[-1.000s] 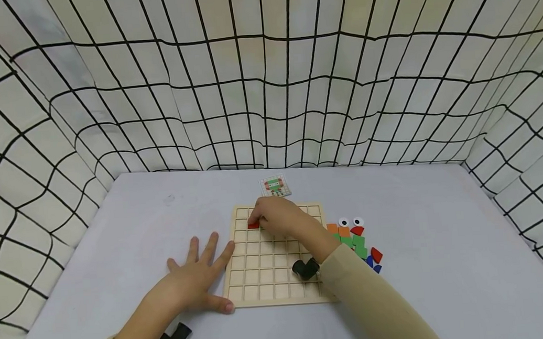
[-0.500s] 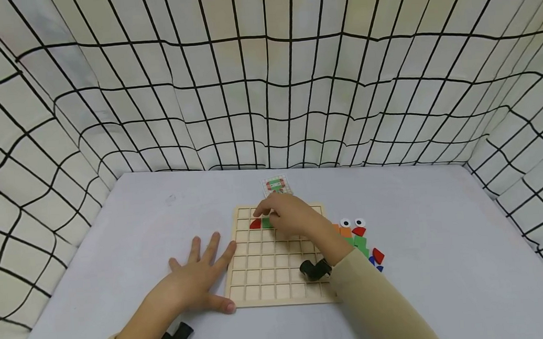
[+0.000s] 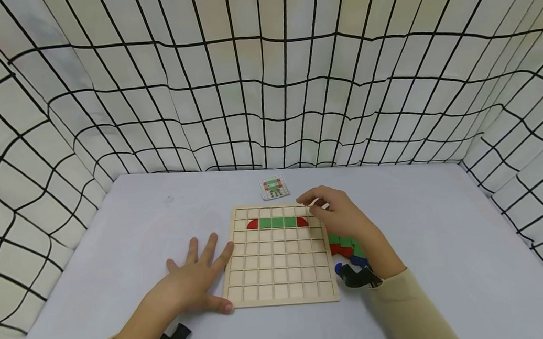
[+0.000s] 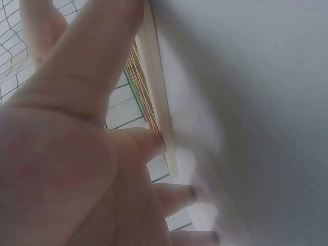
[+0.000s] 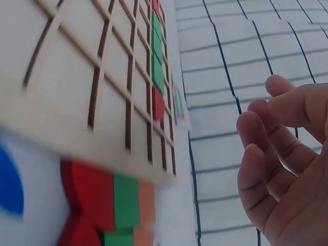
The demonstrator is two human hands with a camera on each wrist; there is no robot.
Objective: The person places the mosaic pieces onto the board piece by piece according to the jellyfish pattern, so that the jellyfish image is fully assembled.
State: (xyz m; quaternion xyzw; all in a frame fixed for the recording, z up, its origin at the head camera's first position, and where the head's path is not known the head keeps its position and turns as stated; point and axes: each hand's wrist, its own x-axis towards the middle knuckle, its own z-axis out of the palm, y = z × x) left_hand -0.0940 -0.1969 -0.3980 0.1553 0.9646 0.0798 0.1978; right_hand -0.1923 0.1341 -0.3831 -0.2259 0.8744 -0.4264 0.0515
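A wooden grid board [image 3: 278,263] lies flat on the table. In its second row from the far edge, three green square tiles [image 3: 277,222] sit between a red quarter-round tile [image 3: 253,224] on the left and a red quarter-round tile [image 3: 302,222] on the right. My left hand [image 3: 194,282] is spread flat, with its thumb and a fingertip at the board's left edge [image 4: 163,97]. Above the board's far right corner hovers my right hand [image 3: 338,212]; its fingers are loosely bent, and the right wrist view shows nothing between them.
Behind the board lies a small pattern card [image 3: 274,187]. Loose green, red, orange and blue tiles [image 3: 345,240] are heaped by the board's right edge, partly hidden by my right arm. Black-lined netting [image 3: 266,96] encloses the back and sides of the table.
My right hand has moved right, off the tile row to the board's far right corner. The whole row now shows, including the right red tile hidden before. My left hand has stayed put.
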